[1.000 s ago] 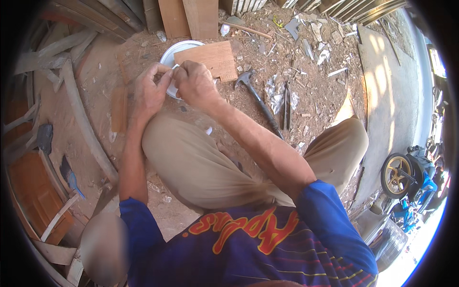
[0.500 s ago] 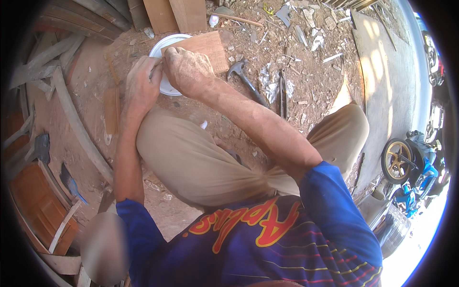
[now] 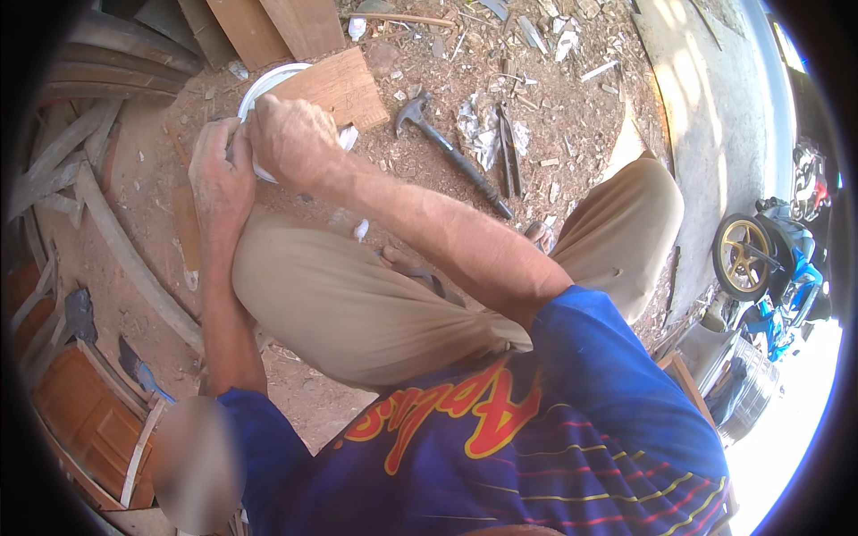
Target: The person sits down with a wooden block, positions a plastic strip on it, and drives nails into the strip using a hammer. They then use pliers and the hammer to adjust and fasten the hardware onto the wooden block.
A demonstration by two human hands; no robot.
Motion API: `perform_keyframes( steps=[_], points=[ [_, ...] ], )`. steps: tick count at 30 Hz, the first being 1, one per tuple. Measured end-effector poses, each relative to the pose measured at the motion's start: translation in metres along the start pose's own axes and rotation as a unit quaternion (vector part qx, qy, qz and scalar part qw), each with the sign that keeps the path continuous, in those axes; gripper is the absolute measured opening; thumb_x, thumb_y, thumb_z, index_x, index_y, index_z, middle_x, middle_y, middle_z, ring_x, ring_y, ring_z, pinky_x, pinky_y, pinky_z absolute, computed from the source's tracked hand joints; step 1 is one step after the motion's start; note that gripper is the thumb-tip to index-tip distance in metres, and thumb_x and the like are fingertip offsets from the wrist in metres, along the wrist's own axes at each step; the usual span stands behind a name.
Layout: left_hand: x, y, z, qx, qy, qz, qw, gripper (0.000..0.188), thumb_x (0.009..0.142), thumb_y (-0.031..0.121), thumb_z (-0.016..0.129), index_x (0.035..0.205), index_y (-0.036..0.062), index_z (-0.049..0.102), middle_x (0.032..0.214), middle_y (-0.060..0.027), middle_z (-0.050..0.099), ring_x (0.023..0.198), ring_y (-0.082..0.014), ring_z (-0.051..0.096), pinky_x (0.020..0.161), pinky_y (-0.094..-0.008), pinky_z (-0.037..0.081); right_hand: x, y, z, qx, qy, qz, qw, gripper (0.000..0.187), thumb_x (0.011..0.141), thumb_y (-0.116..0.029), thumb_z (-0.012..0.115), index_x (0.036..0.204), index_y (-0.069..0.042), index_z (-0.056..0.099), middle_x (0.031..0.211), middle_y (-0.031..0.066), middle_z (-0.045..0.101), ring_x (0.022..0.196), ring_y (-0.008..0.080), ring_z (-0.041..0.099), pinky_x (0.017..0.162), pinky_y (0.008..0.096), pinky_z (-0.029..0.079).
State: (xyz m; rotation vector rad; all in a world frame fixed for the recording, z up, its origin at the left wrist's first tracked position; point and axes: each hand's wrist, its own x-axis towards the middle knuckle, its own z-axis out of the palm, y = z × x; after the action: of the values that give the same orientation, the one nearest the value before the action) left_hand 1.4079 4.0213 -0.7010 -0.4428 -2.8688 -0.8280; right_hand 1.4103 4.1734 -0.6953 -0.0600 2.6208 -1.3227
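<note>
My left hand [image 3: 222,171] and my right hand [image 3: 297,141] meet side by side over a white round container [image 3: 257,87], beyond my bent left knee. The fingers of both are curled closed; whatever lies in them is hidden or too small to make out. A flat brown wooden board [image 3: 338,87] rests across the container's right side, just beyond my right hand, which covers its near left part. I cannot tell whether that hand touches the board.
Right of the board lie a claw hammer [image 3: 454,162] and dark long-handled pincers [image 3: 509,154] beside crumpled clear plastic [image 3: 478,130]. Wood chips litter the dirt floor. Boards [image 3: 290,31] lean at the back; a curved timber [image 3: 134,250] lies left. A motorcycle wheel [image 3: 744,257] stands at right.
The whole view has shifted, so the floor things appear farther left and higher. Both hands stay closed together at the white container; little else has visibly changed.
</note>
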Motion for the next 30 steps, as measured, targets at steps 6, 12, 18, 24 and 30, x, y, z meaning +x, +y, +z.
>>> perform_keyframes(
  steps=[6,12,18,24,30],
  points=[
    [-0.001,0.007,-0.002,-0.021,-0.007,-0.065,0.998,0.017,0.1,0.013,0.06,0.11,0.0012,0.066,0.105,-0.0182,0.068,0.102,-0.0386,0.066,0.086,-0.046,0.051,0.01,0.005,0.015,-0.045,-0.011,-0.126,0.991,0.025,0.091,-0.019,0.062,0.089,0.004,0.07,0.087,0.0273,0.07,0.079,0.0445,0.072,0.072,0.0513,0.058],
    [-0.001,0.003,-0.004,0.011,-0.006,-0.038,0.999,0.016,0.102,0.014,0.058,0.111,0.0029,0.065,0.106,-0.0182,0.069,0.102,-0.0389,0.066,0.086,-0.0475,0.051,0.0,-0.013,-0.013,0.404,-0.116,0.227,0.878,0.03,0.093,-0.018,0.054,0.094,0.006,0.071,0.081,0.0244,0.072,0.079,0.0309,0.074,0.074,0.0457,0.057],
    [-0.005,-0.012,0.004,-0.014,0.02,-0.04,0.999,0.023,0.101,0.019,0.059,0.116,0.0049,0.069,0.109,-0.0167,0.07,0.103,-0.0353,0.067,0.087,-0.0426,0.052,-0.005,0.0,0.016,0.397,-0.003,0.073,0.915,0.024,0.099,-0.019,0.053,0.086,-0.002,0.064,0.075,0.0069,0.063,0.066,0.022,0.068,0.059,0.0398,0.054],
    [-0.003,0.013,-0.003,-0.015,0.002,-0.037,0.999,0.017,0.102,0.016,0.058,0.107,0.0031,0.067,0.105,-0.0181,0.069,0.101,-0.0377,0.066,0.087,-0.0459,0.051,0.018,0.034,-0.019,-0.241,0.038,-0.379,0.893,0.02,0.088,-0.02,0.069,0.093,-0.001,0.069,0.083,0.0171,0.07,0.08,0.0345,0.075,0.067,0.0469,0.06],
    [0.008,-0.028,0.016,0.019,0.065,-0.143,0.987,0.024,0.103,0.023,0.058,0.11,0.0025,0.068,0.104,-0.0198,0.07,0.098,-0.0382,0.067,0.085,-0.0451,0.052,-0.029,0.002,0.023,0.294,-0.03,-0.038,0.955,0.025,0.093,-0.015,0.05,0.095,-0.002,0.072,0.083,0.0133,0.069,0.071,0.0213,0.067,0.071,0.0454,0.055]
  ],
)
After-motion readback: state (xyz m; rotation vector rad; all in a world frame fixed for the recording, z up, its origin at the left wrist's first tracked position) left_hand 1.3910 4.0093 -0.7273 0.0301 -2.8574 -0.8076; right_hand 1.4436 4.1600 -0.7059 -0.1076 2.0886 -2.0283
